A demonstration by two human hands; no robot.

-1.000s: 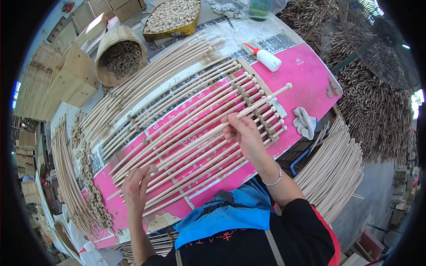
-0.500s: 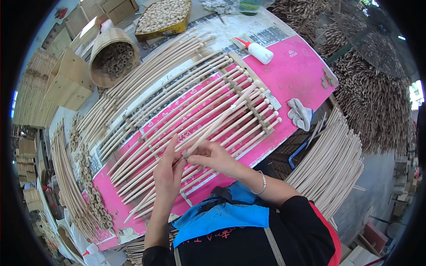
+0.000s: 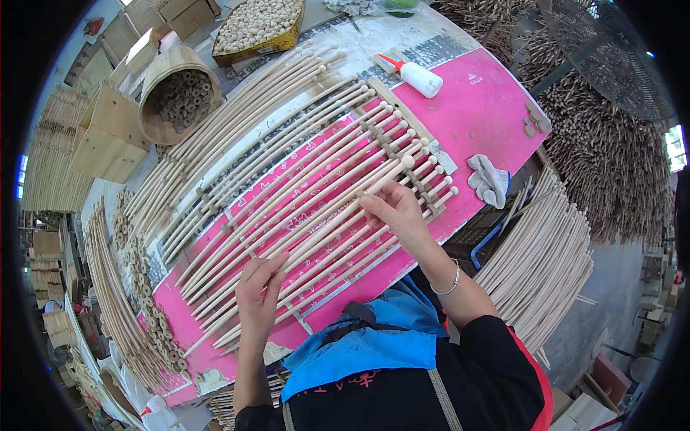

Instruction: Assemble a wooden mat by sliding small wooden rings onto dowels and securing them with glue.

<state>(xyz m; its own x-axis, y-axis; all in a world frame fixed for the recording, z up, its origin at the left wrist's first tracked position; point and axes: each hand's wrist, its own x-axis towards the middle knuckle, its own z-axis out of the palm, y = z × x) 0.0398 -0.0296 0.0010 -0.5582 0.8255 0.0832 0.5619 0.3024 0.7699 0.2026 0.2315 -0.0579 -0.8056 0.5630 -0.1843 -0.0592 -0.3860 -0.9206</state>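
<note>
My left hand (image 3: 260, 286) and my right hand (image 3: 395, 214) are both closed on one long pale wooden stick (image 3: 387, 176) with a round ball end. The left grips it towards its lower left, the right nearer the ball. It slants over a row of similar ball-ended sticks (image 3: 305, 194) laid side by side on the pink tabletop. Their ball ends rest along a notched wooden rack (image 3: 424, 188) at the right. Part of the held stick is hard to tell from those beneath it.
A white glue bottle (image 3: 420, 79) with a red tip lies beyond the rack, and a white glove (image 3: 489, 181) at the right edge. Wooden rings (image 3: 159, 327) line the left side. A wooden bucket (image 3: 172, 75) of rings and a yellow tray (image 3: 287, 44) of balls stand at the back.
My hands were together near the middle on a small ring-like piece around the stick. Now they are apart, the right farther up towards the ball end, the left slightly lower.
</note>
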